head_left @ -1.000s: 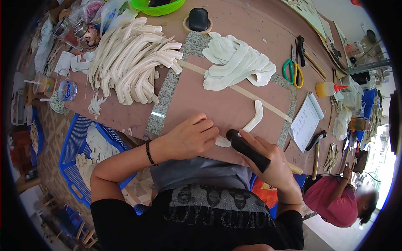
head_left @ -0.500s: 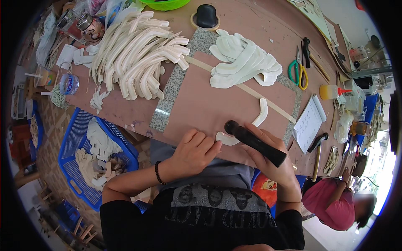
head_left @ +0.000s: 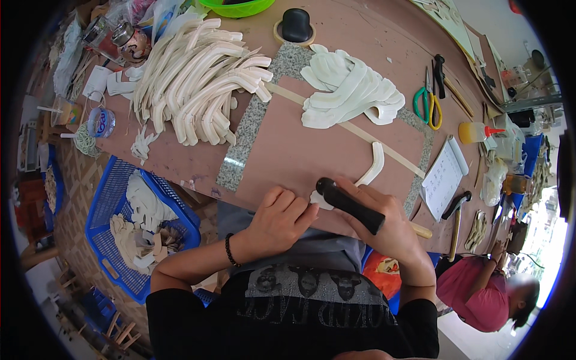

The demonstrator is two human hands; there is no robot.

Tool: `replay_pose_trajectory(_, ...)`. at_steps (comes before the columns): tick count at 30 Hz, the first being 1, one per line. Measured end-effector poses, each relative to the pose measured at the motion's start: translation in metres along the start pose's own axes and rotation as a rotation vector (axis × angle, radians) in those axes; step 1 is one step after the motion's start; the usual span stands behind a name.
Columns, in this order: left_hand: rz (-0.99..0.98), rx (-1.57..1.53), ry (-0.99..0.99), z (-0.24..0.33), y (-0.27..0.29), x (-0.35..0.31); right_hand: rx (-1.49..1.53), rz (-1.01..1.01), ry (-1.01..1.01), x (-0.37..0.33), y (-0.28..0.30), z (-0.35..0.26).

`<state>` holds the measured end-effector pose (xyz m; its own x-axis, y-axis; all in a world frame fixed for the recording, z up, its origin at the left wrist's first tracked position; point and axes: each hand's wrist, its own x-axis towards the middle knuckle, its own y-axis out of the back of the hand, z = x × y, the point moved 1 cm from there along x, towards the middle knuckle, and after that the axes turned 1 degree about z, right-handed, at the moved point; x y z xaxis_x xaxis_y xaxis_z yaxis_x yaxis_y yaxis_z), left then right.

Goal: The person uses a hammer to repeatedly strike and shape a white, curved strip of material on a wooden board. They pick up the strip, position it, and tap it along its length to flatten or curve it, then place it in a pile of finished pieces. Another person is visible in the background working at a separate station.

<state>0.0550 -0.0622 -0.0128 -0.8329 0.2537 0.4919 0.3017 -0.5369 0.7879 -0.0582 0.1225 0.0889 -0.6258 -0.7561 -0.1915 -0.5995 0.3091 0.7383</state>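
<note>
My right hand [head_left: 389, 223] is wrapped round a hammer [head_left: 357, 210] with a long black head and a wooden handle, whose end sticks out to the right of the fist. Under the head lies a curved white leather-like strip [head_left: 374, 164], partly hidden by the hammer and hand. My left hand [head_left: 281, 221] is closed, thumb and fingers pinched together at the strip's left end. Whether the head touches the strip I cannot tell. Beyond them, on the brown board [head_left: 282, 156], rests a pile of pale flat pieces [head_left: 348, 90].
Many cream curved strips [head_left: 198, 84] are heaped at left. A blue basket [head_left: 99, 225] with scraps stands below the table's left edge. At right lie scissors [head_left: 427, 108], a glue bottle [head_left: 477, 132], a notepad [head_left: 444, 174] and another hammer [head_left: 457, 219]. A person [head_left: 480, 291] sits at far right.
My right hand and the hammer have shifted left, bringing the black head closer to my left fingers. The wooden handle end now shows more. My left hand stays nearly in place.
</note>
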Motion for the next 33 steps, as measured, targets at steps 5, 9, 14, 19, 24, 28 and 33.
replay_pose_trajectory(5, -0.03, 0.011, -0.008, 0.0, 0.002, 0.001, 0.1, 0.001, 0.014, -0.002, -0.005, 0.007)
replay_pose_trajectory(9, -0.061, 0.045, -0.03, -0.01, 0.01, 0.015, 0.122, 0.154, -0.034, -0.003, -0.003, 0.025)
replay_pose_trajectory(14, -0.086, 0.216, 0.048, -0.038, -0.004, 0.062, -0.04, 0.247, -0.183, -0.02, 0.009, 0.029)
replay_pose_trajectory(19, -0.158, -0.077, -0.114, -0.028, -0.042, 0.101, 0.082, 0.2, -0.13, -0.054, 0.01, 0.023)
replay_pose_trajectory(24, -0.369, -0.364, -0.193, -0.023, -0.052, 0.115, 0.056, 0.286, -0.242, -0.074, 0.021, 0.036)
replay_pose_trajectory(28, -0.44, -0.52, -0.072, -0.027, -0.051, 0.129, 0.077, 0.352, -0.232, -0.069, 0.018, 0.044)
replay_pose_trajectory(33, -0.607, -0.514, 0.03, -0.031, -0.049, 0.142, 0.033, 0.305, -0.187, -0.062, 0.015, 0.05)
